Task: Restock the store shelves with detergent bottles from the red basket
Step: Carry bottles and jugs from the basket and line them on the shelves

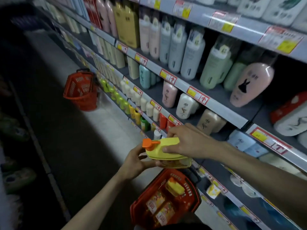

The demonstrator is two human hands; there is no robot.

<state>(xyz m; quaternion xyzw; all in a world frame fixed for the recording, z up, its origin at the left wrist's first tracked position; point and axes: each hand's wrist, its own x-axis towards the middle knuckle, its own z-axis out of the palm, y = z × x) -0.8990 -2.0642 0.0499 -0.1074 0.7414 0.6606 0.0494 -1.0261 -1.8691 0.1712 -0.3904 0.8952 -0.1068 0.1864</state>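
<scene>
A yellow detergent bottle (167, 151) with an orange pump cap lies on its side in mid-air, above the red basket (196, 199). My left hand (135, 161) holds it from below near the cap, fingers curled under it. My right hand (182, 141) grips its upper body from above, thumb on the side. The basket on the floor below holds several more yellow bottles (175, 187). The store shelves (221, 98) run along the right, packed with bottles.
A second red basket (81, 90) stands farther down the aisle against the shelf foot. Small green, yellow and orange bottles (126, 105) line a low shelf. The aisle floor to the left is dark, with another rack at the far left.
</scene>
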